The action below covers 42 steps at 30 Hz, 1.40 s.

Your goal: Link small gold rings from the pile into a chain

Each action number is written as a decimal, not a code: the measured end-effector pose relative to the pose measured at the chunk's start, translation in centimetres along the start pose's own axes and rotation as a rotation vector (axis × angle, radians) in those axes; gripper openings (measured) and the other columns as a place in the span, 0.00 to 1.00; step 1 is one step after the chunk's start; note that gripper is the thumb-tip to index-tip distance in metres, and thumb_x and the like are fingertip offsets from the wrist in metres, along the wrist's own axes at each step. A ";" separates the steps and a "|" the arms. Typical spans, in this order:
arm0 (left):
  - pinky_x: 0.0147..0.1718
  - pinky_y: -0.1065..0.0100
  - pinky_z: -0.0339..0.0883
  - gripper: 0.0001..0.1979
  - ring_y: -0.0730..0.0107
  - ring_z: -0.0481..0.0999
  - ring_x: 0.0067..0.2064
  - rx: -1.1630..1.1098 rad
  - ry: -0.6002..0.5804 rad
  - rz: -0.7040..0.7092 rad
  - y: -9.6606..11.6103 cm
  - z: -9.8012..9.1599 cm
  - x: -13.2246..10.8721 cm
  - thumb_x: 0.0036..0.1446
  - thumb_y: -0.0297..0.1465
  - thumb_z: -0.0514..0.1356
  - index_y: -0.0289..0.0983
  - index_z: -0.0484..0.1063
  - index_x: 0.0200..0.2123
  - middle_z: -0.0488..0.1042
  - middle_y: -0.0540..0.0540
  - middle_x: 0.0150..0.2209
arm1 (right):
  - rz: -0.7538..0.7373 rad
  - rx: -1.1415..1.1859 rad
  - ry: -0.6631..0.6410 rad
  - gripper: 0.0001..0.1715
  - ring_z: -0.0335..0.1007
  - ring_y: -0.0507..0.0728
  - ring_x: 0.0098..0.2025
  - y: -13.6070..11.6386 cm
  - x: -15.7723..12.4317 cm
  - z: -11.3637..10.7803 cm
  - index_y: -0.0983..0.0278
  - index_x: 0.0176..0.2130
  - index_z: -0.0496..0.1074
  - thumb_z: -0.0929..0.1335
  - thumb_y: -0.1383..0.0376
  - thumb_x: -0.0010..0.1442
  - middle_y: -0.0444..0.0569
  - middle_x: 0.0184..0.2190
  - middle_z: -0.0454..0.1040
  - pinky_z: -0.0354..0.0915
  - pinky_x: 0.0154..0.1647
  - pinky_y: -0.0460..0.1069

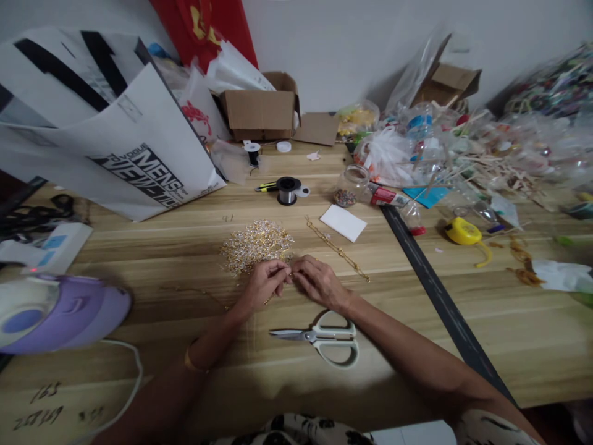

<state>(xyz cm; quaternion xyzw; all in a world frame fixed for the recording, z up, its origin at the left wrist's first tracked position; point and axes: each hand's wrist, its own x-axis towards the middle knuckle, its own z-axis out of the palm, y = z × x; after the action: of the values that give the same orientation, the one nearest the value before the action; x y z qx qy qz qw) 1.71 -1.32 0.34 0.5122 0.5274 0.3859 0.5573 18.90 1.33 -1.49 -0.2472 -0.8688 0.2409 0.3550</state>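
My left hand (pixel 266 283) and my right hand (pixel 322 283) meet fingertip to fingertip, both pinched closed. A thin gold chain (pixel 199 291) runs along the table, passes under my left wrist and comes up at the left fingers. Whatever small piece sits between the right fingertips is too tiny to make out. Just beyond both hands lies a heap of gold and clear beads (pixel 257 244). To the right of it a second gold chain (pixel 338 249) is stretched out slantwise. Scissors (pixel 319 337) with pale handles rest below the hands, blades pointing left.
A wire spool (pixel 287 193), a white card (pixel 343 222) and a bead jar (pixel 351 185) stand beyond the heap. Plastic bottles and sticks crowd the right, near a yellow tape measure (pixel 463 231). Leftward are a large paper bag (pixel 139 133) and a purple-white appliance (pixel 88 312).
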 end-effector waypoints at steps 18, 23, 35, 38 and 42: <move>0.20 0.75 0.61 0.11 0.78 0.66 0.20 -0.016 -0.017 0.019 -0.6 -0.2 0.3 0.46 0.36 0.62 0.33 0.70 0.26 0.67 0.53 0.18 | 0.064 0.002 0.034 0.06 0.64 0.54 0.33 0.0 0.2 -0.2 0.64 0.35 0.64 0.59 0.68 0.63 0.50 0.31 0.67 0.63 0.34 0.48; 0.21 0.75 0.60 0.09 0.79 0.65 0.20 0.016 -0.001 0.054 -0.6 -0.1 0.2 0.47 0.34 0.61 0.32 0.70 0.26 0.66 0.54 0.18 | 0.070 0.003 0.056 0.05 0.66 0.55 0.41 -0.3 0.1 -0.4 0.64 0.37 0.65 0.60 0.69 0.63 0.54 0.39 0.68 0.65 0.40 0.49; 0.20 0.76 0.62 0.06 0.79 0.66 0.19 0.037 0.052 0.090 -0.6 0.2 0.0 0.46 0.31 0.60 0.32 0.70 0.25 0.67 0.53 0.19 | 0.033 0.033 0.003 0.05 0.66 0.54 0.38 0.2 -0.2 0.2 0.64 0.38 0.64 0.60 0.69 0.63 0.52 0.36 0.69 0.65 0.39 0.48; 0.21 0.75 0.62 0.05 0.78 0.66 0.20 0.069 0.072 0.110 -0.7 0.3 0.1 0.46 0.30 0.60 0.32 0.70 0.26 0.68 0.52 0.19 | 0.043 0.036 0.014 0.05 0.65 0.54 0.35 0.0 -0.1 0.1 0.64 0.36 0.64 0.60 0.69 0.63 0.51 0.33 0.69 0.63 0.35 0.47; 0.23 0.75 0.63 0.03 0.76 0.69 0.23 0.161 0.106 0.186 -0.9 0.3 0.0 0.47 0.28 0.58 0.33 0.70 0.26 0.70 0.51 0.22 | 0.073 0.067 0.027 0.06 0.64 0.53 0.33 -0.3 0.1 -0.1 0.64 0.35 0.65 0.60 0.69 0.63 0.49 0.31 0.68 0.62 0.34 0.46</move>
<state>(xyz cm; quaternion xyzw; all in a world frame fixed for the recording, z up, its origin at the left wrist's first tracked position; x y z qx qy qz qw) 1.93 -1.52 -0.56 0.5808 0.5355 0.4189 0.4477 18.82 1.25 -1.19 -0.2701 -0.8457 0.2793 0.3657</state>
